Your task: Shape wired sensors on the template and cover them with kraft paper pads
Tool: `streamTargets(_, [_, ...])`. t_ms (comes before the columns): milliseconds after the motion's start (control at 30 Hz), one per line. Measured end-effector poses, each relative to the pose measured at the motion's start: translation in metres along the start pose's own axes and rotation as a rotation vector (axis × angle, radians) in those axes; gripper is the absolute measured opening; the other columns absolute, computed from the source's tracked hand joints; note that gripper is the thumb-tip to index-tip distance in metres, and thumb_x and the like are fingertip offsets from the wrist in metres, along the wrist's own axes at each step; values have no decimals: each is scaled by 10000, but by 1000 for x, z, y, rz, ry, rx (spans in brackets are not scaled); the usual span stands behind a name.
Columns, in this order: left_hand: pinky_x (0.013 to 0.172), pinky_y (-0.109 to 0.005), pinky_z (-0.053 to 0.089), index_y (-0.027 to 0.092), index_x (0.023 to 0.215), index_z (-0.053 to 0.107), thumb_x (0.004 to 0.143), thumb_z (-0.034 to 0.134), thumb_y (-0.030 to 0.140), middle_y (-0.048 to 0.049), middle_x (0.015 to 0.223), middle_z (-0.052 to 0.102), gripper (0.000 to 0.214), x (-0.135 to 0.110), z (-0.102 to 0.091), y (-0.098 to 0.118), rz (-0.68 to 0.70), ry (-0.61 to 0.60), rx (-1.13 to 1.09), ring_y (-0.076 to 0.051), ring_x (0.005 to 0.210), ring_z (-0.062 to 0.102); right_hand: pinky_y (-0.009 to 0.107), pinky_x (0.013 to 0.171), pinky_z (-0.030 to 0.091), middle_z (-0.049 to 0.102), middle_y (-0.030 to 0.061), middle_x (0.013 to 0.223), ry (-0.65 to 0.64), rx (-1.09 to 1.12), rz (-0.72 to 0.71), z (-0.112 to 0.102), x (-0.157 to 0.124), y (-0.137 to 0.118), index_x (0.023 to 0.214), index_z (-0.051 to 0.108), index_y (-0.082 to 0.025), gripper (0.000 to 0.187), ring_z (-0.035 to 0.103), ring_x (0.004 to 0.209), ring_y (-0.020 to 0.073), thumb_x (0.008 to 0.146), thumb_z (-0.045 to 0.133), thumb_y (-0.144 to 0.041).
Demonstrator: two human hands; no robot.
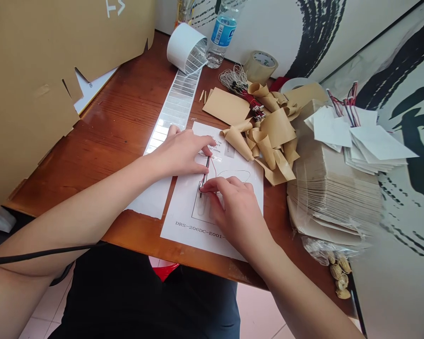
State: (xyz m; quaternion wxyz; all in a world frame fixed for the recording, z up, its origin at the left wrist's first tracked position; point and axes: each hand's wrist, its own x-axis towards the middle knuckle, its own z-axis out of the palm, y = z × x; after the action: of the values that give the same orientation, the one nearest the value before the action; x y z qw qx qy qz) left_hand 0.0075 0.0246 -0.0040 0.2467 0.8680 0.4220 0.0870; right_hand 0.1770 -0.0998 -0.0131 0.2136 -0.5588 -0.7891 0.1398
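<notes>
A thin cable with black and red wires lies over a printed white sheet on the table. My left hand rests at the cable's upper part, thumb and fingertips spread on either side of it. My right hand pinches the cable's lower end between thumb and index finger, above the outlined drawing on the sheet. Thin wire loops out to the right behind my right hand. Part of the drawing and text is covered by that hand.
A label roll trails its strip beside the sheet. Behind stand a water bottle and tape. Right are wire bundles, curled brown paper, stacked cards and nut shells. A cardboard box stands left.
</notes>
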Motion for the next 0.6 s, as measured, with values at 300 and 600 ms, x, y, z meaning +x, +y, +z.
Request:
streamTargets(300, [1029, -457, 250, 288, 1358, 625, 797, 785, 430, 13, 1187, 803, 600, 1, 0, 1, -7, 4, 7, -329, 1225, 563, 373, 767, 352, 771, 31, 849, 26, 1, 24, 5, 3, 1, 887, 609, -220, 92, 624, 841, 241, 931, 613, -140])
streamTargets(600, [1023, -444, 246, 265, 1368, 626, 803, 771, 426, 11, 1205, 800, 604, -1, 0, 0, 1, 6, 1, -313, 1229, 564, 343, 722, 305, 743, 22, 753, 94, -109, -88, 11, 3, 5, 851, 584, -220, 156, 565, 757, 211, 977, 545, -136])
